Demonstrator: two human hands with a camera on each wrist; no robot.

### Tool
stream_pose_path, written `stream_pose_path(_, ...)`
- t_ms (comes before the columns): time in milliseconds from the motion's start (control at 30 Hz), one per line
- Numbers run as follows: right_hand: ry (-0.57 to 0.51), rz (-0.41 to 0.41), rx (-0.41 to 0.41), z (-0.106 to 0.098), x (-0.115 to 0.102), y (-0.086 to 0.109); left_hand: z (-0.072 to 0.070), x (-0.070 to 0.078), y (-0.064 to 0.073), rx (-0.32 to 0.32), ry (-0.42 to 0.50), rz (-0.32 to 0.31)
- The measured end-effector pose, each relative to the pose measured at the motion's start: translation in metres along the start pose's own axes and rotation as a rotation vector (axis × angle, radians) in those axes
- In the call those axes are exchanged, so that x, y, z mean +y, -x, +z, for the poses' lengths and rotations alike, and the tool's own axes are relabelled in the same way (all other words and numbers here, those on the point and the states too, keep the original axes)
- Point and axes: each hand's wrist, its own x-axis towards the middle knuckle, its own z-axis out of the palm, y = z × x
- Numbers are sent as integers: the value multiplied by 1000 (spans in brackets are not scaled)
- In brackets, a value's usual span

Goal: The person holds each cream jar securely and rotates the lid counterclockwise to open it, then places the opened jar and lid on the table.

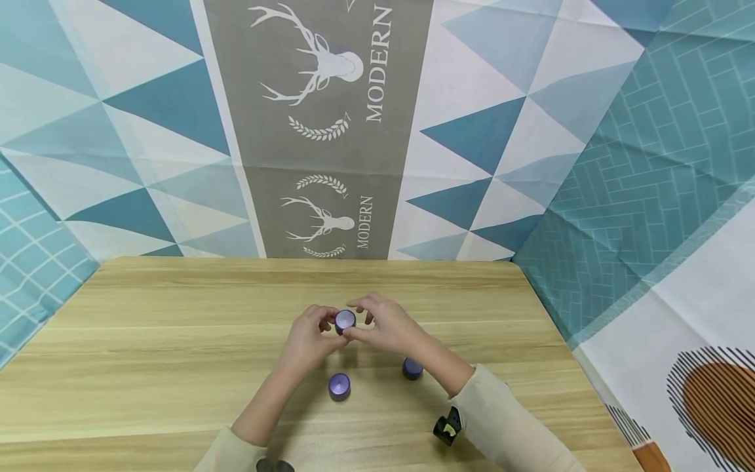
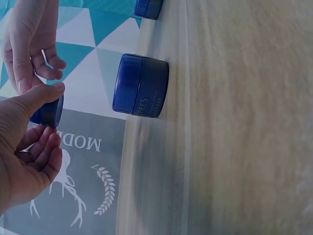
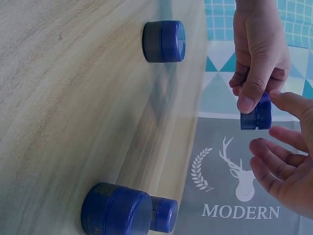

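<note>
My left hand (image 1: 309, 337) pinches a small round cosmetic jar (image 1: 345, 320) between thumb and fingers, above the table. Dark blue in both wrist views, the jar (image 3: 257, 115) shows a shiny lid in the head view. The thumb of my right hand (image 1: 386, 324) is at the jar's near edge, while its other fingers stand spread and loosely bent around the far side. A similar jar (image 1: 339, 387) stands upright between my forearms. Partly behind my right forearm is another jar (image 1: 412, 368).
The wooden table (image 1: 147, 354) reaches back to a patterned cloth (image 1: 318, 151) with deer heads. In the right wrist view, a large-looking jar (image 3: 115, 210) overlaps a smaller-looking one (image 3: 164, 214) at the bottom. A black wrist camera (image 1: 447, 429) sits beside my right sleeve.
</note>
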Motion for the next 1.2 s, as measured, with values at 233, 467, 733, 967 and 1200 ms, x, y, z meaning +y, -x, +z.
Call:
stream_pose_path(233, -5, 6, 33, 0, -1, 0, 2, -1, -1, -1, 8, 0)
stream_pose_path(467, 36, -29, -2, -1, -2, 1, 2, 1, 1, 7, -2, 26)
stream_pose_path(733, 4, 19, -2, 0, -3, 2, 1, 1, 1, 5, 2, -3)
stream_pose_path(967, 51, -17, 12, 0, -3, 1, 3, 0, 0, 8, 2, -1)
stream_pose_path(1200, 59, -38, -19, 1, -1, 2, 3, 0, 0, 12, -3, 8)
